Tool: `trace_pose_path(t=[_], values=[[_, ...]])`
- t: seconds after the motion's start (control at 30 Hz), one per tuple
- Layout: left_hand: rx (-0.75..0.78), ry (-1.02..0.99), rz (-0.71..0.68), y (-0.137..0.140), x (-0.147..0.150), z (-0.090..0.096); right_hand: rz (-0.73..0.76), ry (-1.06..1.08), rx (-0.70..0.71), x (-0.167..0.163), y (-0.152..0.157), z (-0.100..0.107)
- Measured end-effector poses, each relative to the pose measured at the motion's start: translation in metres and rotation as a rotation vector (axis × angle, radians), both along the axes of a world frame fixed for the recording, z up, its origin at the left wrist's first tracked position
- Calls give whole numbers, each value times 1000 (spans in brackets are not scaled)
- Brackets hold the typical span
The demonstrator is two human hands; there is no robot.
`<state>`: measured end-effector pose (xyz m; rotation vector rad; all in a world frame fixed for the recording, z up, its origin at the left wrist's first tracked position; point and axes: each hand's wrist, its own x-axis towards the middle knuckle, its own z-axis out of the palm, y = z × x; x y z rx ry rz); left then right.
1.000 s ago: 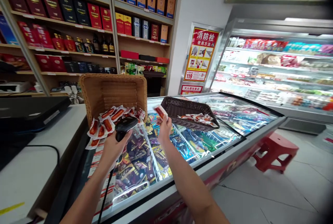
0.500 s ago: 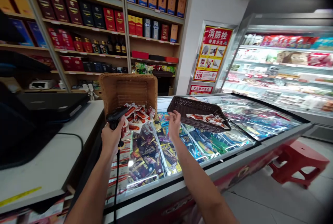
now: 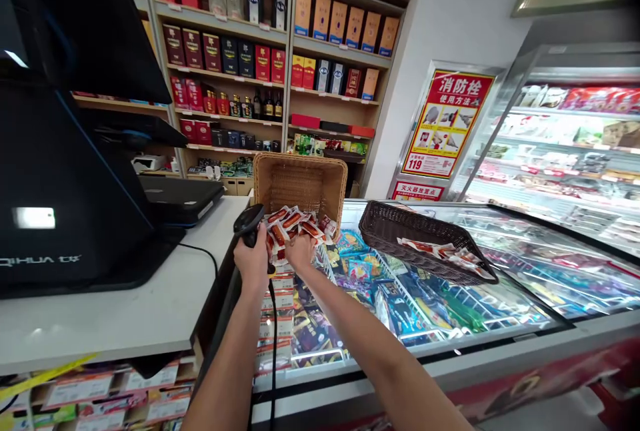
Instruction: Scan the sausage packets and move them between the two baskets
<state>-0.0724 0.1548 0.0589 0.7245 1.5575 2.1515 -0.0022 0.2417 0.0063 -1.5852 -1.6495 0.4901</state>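
Note:
My left hand (image 3: 251,259) is wrapped round the handle of a black barcode scanner (image 3: 249,223), whose cord hangs down. Beside it, a tan wicker basket (image 3: 300,177) leans with its opening toward me, holding a pile of packaged sausages (image 3: 293,219). Into the front of this pile reaches my right hand (image 3: 300,252), its fingers curled down against a sausage packet; the fingertips are partly hidden. Farther right, a dark brown woven tray (image 3: 383,231) lies tilted on the freezer, with several more sausage packets (image 3: 445,252) inside.
The glass-topped freezer (image 3: 430,357) runs below both baskets, full of frozen packs. At left, a white counter (image 3: 145,311) carries a black checkout terminal (image 3: 65,197). Shelves with boxed bottles (image 3: 225,54) stand behind. A lit fridge (image 3: 565,151) is at right.
My right hand has moved left from the dark tray's edge into the sausage pile in the tan basket. The view has turned left. My left hand still holds the scanner.

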Motion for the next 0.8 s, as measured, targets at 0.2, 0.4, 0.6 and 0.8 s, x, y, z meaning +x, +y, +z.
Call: trace_pose_path(t=[0.2,0.4,0.6,0.8], values=[[-28,-45,-103,0,10,-3,53,352,163,55,-5,-4],[-115,147,-280,-1,30,-4,47,491,361,150,-10,-5],[-292,501,-409,-3,52,-19,-112,559,414,188,2,-13],[-354,540,-521,-4,62,-25,-90,587,459,187,8,-15]])
